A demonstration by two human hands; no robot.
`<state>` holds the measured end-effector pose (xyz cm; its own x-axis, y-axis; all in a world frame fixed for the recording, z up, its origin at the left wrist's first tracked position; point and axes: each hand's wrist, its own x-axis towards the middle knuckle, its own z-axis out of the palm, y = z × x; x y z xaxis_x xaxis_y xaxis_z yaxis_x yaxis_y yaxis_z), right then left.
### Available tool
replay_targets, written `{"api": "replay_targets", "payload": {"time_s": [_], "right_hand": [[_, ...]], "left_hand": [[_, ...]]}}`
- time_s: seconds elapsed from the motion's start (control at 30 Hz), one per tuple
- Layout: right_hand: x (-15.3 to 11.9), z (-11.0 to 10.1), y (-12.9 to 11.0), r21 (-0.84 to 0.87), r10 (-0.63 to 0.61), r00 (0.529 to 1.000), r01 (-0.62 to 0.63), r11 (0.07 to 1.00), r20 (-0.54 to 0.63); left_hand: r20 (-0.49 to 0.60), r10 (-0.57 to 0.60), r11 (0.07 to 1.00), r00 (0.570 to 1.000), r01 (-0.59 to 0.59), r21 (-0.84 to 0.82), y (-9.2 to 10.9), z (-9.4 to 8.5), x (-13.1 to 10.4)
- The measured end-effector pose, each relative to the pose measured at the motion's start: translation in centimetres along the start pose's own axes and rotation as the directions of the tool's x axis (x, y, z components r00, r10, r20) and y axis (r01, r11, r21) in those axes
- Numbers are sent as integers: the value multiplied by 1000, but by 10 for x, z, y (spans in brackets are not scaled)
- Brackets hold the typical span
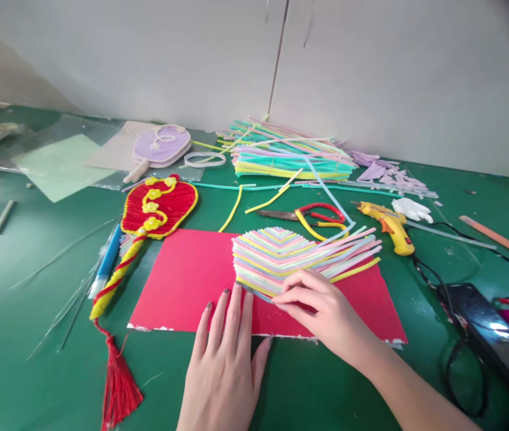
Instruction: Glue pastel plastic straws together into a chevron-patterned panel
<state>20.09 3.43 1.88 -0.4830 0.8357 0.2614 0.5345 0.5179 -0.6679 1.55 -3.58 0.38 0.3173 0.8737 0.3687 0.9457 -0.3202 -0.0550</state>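
The green worktop [335, 383] runs back to a pale wall [169, 66]. Its widest bare stretches lie at the left and in front of the red sheet [182, 281]; its front edge is out of view. The sheet lies flat across the middle, with flecks of white along its front edge and bare red on its left half. A pile of pastel pipe cleaners [290, 158] fills the middle of the worktop's back edge.

The left hand [223, 371] is palm down, its fingers straight and slightly spread, reaching over the sheet's front edge. Its fingertips touch the lower left edge of the chevron panel of pipe cleaners [276, 257]. The right hand [315, 302] has thumb and index finger together, clamped on a pale blue pipe cleaner [261, 296] at the panel's front point. The panel covers the back right-centre of the sheet, and its loose ends fan out toward the sheet's back right corner.

To the left, the red fan [173, 206] lies close to the sheet's back left corner, its tassel toward the front. A black phone [488, 329] is at the right, with a strip of open green between it and the sheet. The lilac fan [162, 145] lies at the back left. The scissors [303, 215] are just behind the panel, leaving little room there; the yellow glue gun [387, 227] is to their right.
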Motion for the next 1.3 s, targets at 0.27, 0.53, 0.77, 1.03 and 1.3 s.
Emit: {"api": "replay_targets", "payload": {"time_s": [0.27, 0.53, 0.77, 1.03, 1.3], "right_hand": [[1, 1, 2, 11, 11, 1000, -11, 1000, 5], [1, 0, -1, 18, 14, 1000, -14, 1000, 5], [0, 0, 1, 13, 11, 1000, -11, 1000, 16], [1, -1, -2, -4, 0, 1000, 0, 1000, -6], [3, -2, -3, -1, -5, 1000, 5, 1000, -7]], "left_hand": [[12, -27, 1000, 1000, 27, -13, 2, 0, 0], [49, 4, 1000, 999, -3, -27, -4, 2, 1], [23, 36, 997, 999, -34, -73, -8, -4, 1], [24, 75, 996, 997, -74, -44, 5, -7, -14], [62, 33, 999, 998, -31, -33, 4, -3, -6]]}}
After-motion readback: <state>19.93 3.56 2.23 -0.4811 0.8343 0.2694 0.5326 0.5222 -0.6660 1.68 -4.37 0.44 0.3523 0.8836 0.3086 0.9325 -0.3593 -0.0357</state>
